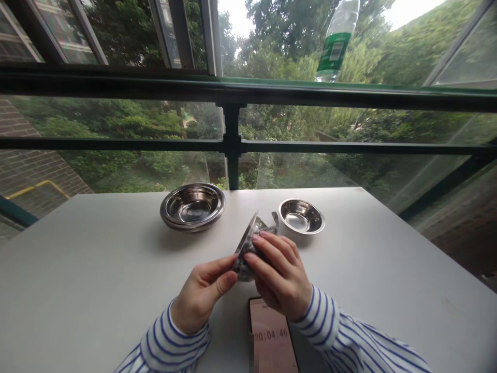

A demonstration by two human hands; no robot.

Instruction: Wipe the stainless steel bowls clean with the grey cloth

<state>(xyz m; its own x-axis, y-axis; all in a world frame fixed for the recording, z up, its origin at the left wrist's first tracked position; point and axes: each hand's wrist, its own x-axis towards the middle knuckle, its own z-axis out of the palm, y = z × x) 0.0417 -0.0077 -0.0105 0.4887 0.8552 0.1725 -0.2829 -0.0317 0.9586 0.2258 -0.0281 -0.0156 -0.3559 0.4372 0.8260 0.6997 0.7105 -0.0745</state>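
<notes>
In front of me a shiny metal bowl (245, 239) is held up, tilted and seen almost edge-on. My left hand (204, 290) pinches its lower left rim between thumb and fingers. A dark patterned cloth (254, 244) is bunched under the fingers of my right hand (281, 269), which presses it against the bowl. One end of the cloth sticks out past the fingertips toward the back right. Much of the bowl is hidden by the cloth and the right hand.
Stacked metal bowls (166, 216) stand at the back left of the white table (97, 269). A smaller metal bowl (302, 228) sits at the back right. Below my hands lies a phone (272, 321) showing a timer. A plastic bottle (334, 49) stands on the railing (155, 85).
</notes>
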